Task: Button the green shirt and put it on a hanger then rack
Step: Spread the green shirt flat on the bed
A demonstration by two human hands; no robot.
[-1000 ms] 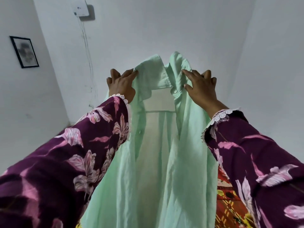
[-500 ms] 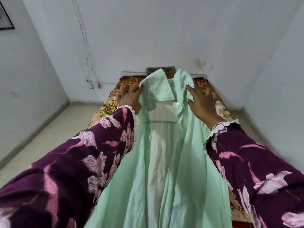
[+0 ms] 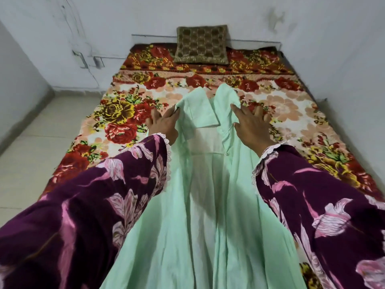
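The pale green shirt (image 3: 200, 205) stretches from my body out over the bed, front open, its white lining showing in the middle. My left hand (image 3: 164, 124) pinches the left side of the collar. My right hand (image 3: 252, 126) grips the right collar edge by the placket, where a small button shows. The collar points stick up beyond my fingers. Both arms wear purple floral sleeves. No hanger or rack is in view.
A bed with a red and yellow floral blanket (image 3: 125, 113) fills the space ahead. A brown patterned pillow (image 3: 201, 44) leans on the far wall. Pale tiled floor (image 3: 31, 142) runs along the left. White walls close in at the back and right.
My hands have brought the shirt down from in front of the wall, held high, to low over the bed. The view has tilted downward with them. Both grips stay on the collar.
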